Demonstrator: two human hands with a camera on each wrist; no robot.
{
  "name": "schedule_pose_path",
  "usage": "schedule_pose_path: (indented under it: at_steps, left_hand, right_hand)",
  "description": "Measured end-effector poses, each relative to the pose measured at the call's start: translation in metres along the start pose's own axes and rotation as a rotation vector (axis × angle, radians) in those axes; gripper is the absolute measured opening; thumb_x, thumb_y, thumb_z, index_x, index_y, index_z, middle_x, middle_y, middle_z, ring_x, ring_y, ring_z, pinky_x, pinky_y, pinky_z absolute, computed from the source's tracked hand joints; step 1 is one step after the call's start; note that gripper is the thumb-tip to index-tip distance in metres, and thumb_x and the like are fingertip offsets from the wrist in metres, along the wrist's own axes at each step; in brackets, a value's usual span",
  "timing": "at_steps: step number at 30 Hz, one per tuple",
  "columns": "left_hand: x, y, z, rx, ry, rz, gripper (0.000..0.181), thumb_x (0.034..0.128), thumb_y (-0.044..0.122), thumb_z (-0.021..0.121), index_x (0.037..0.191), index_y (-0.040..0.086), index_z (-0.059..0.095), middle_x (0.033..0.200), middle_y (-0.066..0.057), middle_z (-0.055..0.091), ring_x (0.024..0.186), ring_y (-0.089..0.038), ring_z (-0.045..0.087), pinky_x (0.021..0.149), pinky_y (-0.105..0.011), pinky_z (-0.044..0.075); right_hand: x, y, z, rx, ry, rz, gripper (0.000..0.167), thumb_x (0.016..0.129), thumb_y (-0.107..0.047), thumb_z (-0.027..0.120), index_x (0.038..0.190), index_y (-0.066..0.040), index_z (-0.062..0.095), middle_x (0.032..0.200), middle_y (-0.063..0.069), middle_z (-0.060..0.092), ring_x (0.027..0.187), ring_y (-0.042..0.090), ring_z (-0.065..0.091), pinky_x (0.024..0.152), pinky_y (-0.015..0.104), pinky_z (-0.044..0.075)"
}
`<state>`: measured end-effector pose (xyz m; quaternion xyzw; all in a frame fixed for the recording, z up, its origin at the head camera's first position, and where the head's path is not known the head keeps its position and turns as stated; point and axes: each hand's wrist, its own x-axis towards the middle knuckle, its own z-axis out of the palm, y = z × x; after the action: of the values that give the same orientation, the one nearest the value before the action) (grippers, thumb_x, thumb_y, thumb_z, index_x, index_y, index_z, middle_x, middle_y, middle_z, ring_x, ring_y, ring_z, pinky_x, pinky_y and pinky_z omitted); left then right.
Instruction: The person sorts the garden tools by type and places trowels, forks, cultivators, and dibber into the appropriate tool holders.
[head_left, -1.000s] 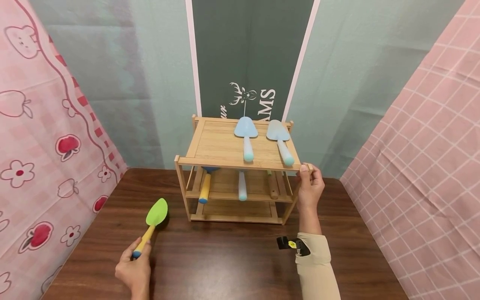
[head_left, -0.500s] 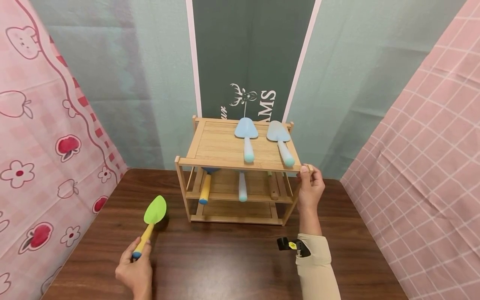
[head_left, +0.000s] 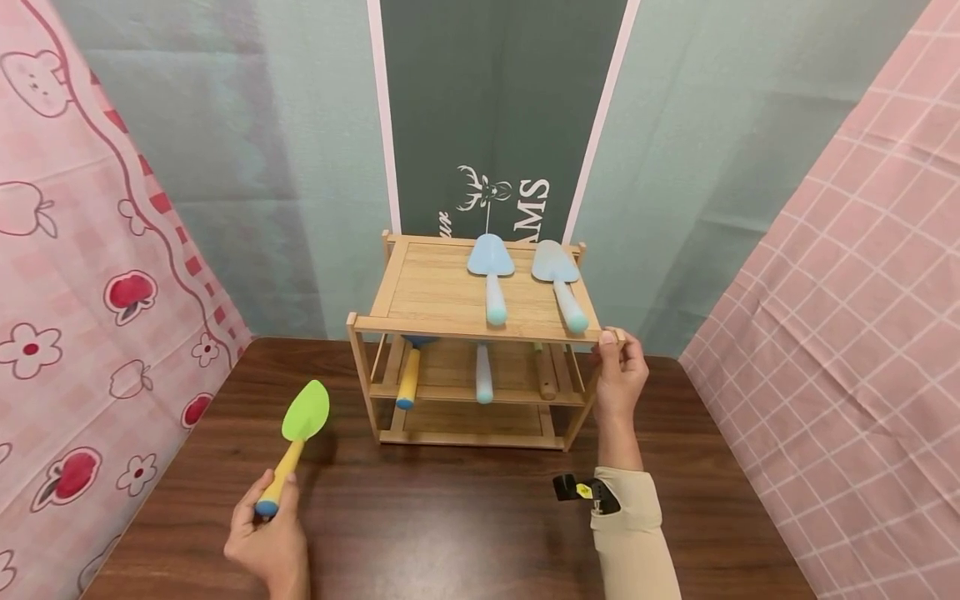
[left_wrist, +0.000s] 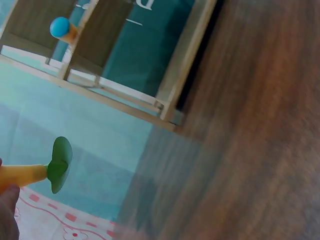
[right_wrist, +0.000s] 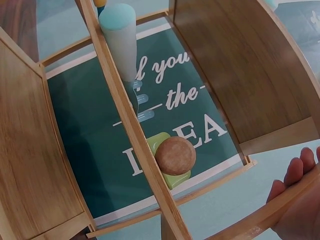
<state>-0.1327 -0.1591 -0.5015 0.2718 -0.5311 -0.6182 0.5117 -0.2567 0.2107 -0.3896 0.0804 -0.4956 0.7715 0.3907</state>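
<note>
A small garden trowel [head_left: 306, 412] with a green blade and a yellow, blue-ended handle is in my left hand [head_left: 266, 537], which grips the handle left of the rack. In the left wrist view, the trowel's yellow handle [left_wrist: 25, 174] shows between fingers at the edge. My right hand [head_left: 621, 379] holds the front right corner of the three-tier wooden rack [head_left: 420, 287]. Two pale blue scoop-like trowels lie on its top shelf, one near the middle [head_left: 491, 254] and one at the right [head_left: 555, 262].
On the middle shelf are a yellow-handled tool [head_left: 408, 379], a white-handled one [head_left: 483, 375] and a wooden-handled one [head_left: 546, 371]; their heads are partly hidden. The dark wooden table [head_left: 450, 517] is bordered by a pink patterned cloth [head_left: 67, 333] and a pink checked cloth [head_left: 840, 317].
The green trowel has shifted slightly left, its blade rising a little and tilting toward the viewer. My right hand and the rack stay as they were.
</note>
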Motion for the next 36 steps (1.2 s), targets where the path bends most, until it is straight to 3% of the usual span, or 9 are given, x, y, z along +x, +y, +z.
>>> schedule_pose_path:
  at_steps: [4,6,12,17,24,29,36]
  left_hand:
    - [-0.001,0.012,0.005,-0.077,0.012,0.046,0.024,0.0648,-0.014,0.076,0.087,-0.014,0.068,0.087,-0.015,0.068,0.082,-0.016,0.064,0.069,-0.018,0.048]
    - [-0.002,0.018,0.008,-0.074,0.018,0.087,0.023,0.0647,-0.014,0.076,0.086,-0.015,0.067,0.086,-0.015,0.068,0.082,-0.018,0.065,0.07,-0.019,0.049]
    - [0.0,0.031,0.015,-0.151,-0.009,0.189,0.024,0.0654,-0.016,0.075,0.087,-0.019,0.065,0.087,-0.017,0.068,0.083,-0.022,0.065,0.072,-0.022,0.049]
    - [0.001,0.039,0.019,-0.222,-0.029,0.2,0.024,0.0651,-0.016,0.074,0.087,-0.02,0.064,0.088,-0.019,0.067,0.084,-0.024,0.064,0.073,-0.022,0.05]
    - [-0.003,0.05,0.023,-0.365,-0.028,0.14,0.026,0.0623,-0.019,0.074,0.086,-0.021,0.063,0.087,-0.021,0.066,0.084,-0.025,0.064,0.071,-0.022,0.05]
    - [-0.006,0.066,0.031,-0.479,-0.026,0.11,0.029,0.0607,-0.023,0.072,0.087,-0.024,0.061,0.087,-0.021,0.066,0.084,-0.025,0.064,0.073,-0.023,0.05]
    - [-0.012,0.095,0.043,-0.518,0.0,0.158,0.026,0.0619,-0.024,0.07,0.085,-0.026,0.059,0.086,-0.022,0.066,0.084,-0.027,0.064,0.076,-0.026,0.05]
  right_hand:
    - [0.001,-0.001,0.0,0.01,-0.011,0.001,0.009,0.089,0.001,0.058,0.097,0.002,0.061,0.075,0.006,0.057,0.069,0.018,0.053,0.063,0.024,0.044]
    - [0.001,0.0,0.0,0.011,-0.013,0.003,0.009,0.089,0.001,0.057,0.097,0.002,0.061,0.075,0.006,0.057,0.069,0.016,0.054,0.063,0.024,0.044]
    - [0.001,0.0,0.002,0.011,-0.002,0.006,0.008,0.089,0.0,0.058,0.096,0.001,0.062,0.073,0.007,0.056,0.068,0.016,0.053,0.062,0.024,0.044]
    - [0.0,0.0,0.001,0.003,-0.006,0.003,0.007,0.089,0.001,0.057,0.094,0.0,0.062,0.072,0.008,0.054,0.065,0.015,0.051,0.061,0.023,0.043]
    - [-0.001,0.0,-0.002,-0.002,-0.026,-0.003,0.007,0.089,0.002,0.056,0.095,0.002,0.061,0.07,0.005,0.051,0.06,0.015,0.047,0.06,0.025,0.04]
    - [0.0,-0.001,-0.002,0.007,-0.032,0.001,0.006,0.089,0.001,0.057,0.094,0.001,0.06,0.07,0.005,0.051,0.061,0.017,0.047,0.061,0.027,0.04]
    - [0.001,-0.001,-0.001,0.024,-0.03,0.012,0.006,0.089,0.001,0.057,0.094,0.0,0.061,0.071,0.007,0.051,0.062,0.017,0.048,0.061,0.026,0.041]
